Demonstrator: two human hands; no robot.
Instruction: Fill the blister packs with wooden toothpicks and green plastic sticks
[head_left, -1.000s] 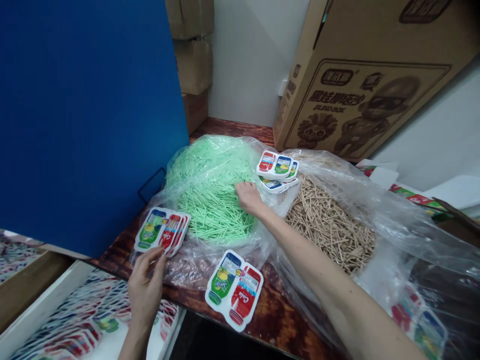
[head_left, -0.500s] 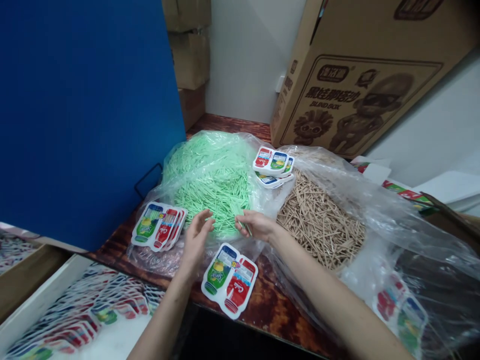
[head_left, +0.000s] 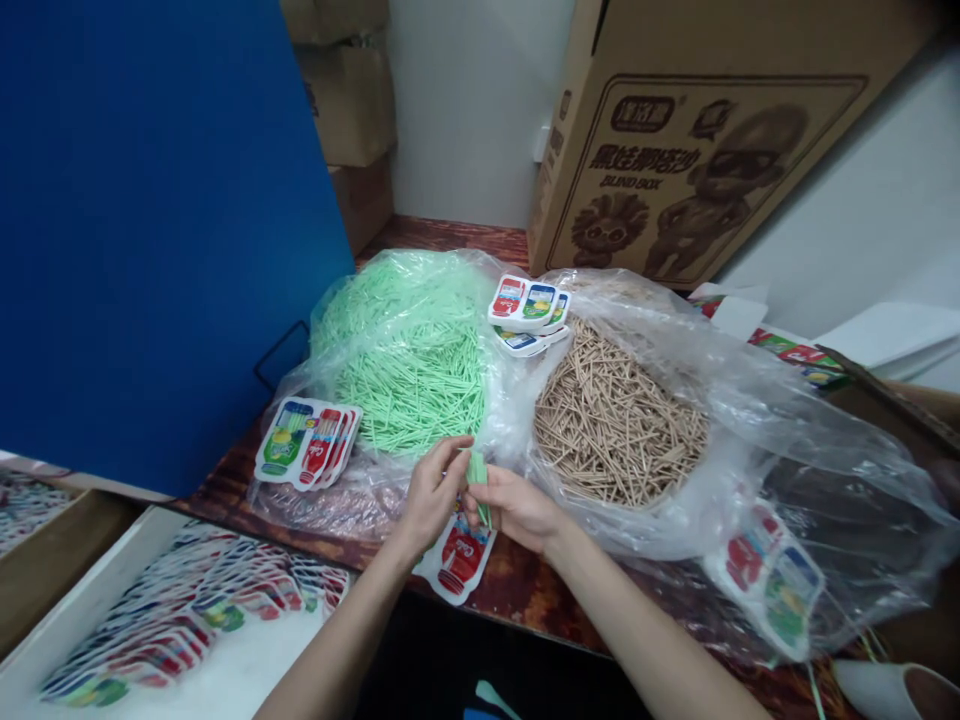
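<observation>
My right hand (head_left: 521, 508) is closed around a small bundle of thin green sticks (head_left: 478, 474), held upright above the near table edge. Fingers of my left hand (head_left: 435, 490) are bent against the left side of the same bundle. Below them lies a card (head_left: 461, 558) printed with a red Cola jar, its left part covered by my left hand. Behind the hands, a heap of green sticks (head_left: 420, 385) fills a clear plastic bag. To its right, brown sticks (head_left: 619, 420) lie in another clear bag.
Printed cards (head_left: 307, 443) are stacked left of the green heap; more cards (head_left: 529, 310) lie between the bags. A white box (head_left: 255, 690) at lower left holds many cards. A blue panel (head_left: 165, 250) stands left, a large carton (head_left: 675, 170) behind right.
My hands have come together and nearer to me, away from the green heap, with the green bundle now between them over the card. The camera view has shifted slightly.
</observation>
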